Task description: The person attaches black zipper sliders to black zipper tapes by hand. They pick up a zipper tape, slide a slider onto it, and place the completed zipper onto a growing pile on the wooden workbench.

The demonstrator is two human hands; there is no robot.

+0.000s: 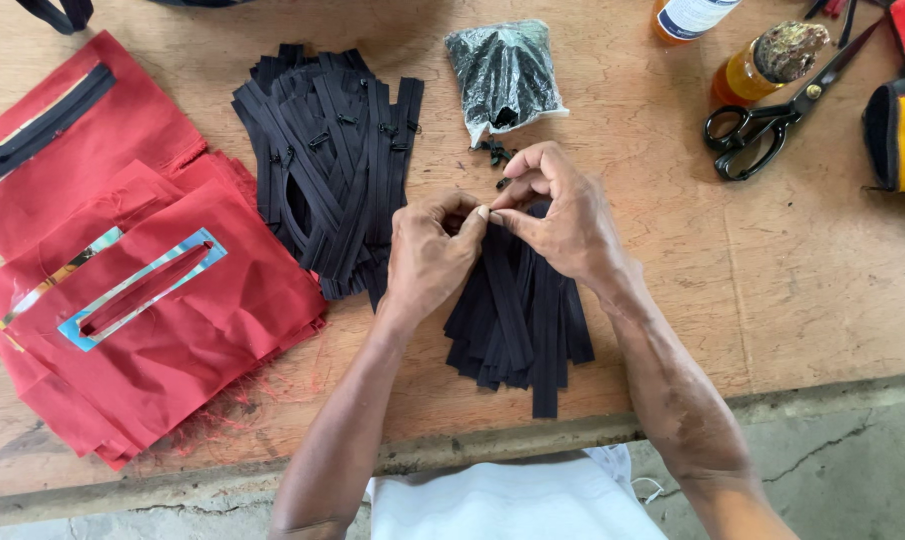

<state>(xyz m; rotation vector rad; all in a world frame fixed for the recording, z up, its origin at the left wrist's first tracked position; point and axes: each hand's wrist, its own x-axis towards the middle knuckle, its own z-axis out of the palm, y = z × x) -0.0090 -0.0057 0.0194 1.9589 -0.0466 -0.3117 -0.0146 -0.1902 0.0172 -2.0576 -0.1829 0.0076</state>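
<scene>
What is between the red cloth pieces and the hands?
In the head view, a heap of black zipper strips with sliders lies on the wooden table, between the red cloth pieces and the hands.

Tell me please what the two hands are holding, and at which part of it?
Both hands, the left hand and the right hand, pinch the top end of one black zipper strip with their fingers. It lies on the pile of strips.

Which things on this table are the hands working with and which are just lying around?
In use: left hand and right hand pinching one black zipper strip; strip pile under them; bag of sliders.
Lying about: finished zipper pile, red cloth pieces, scissors, two bottles.
</scene>
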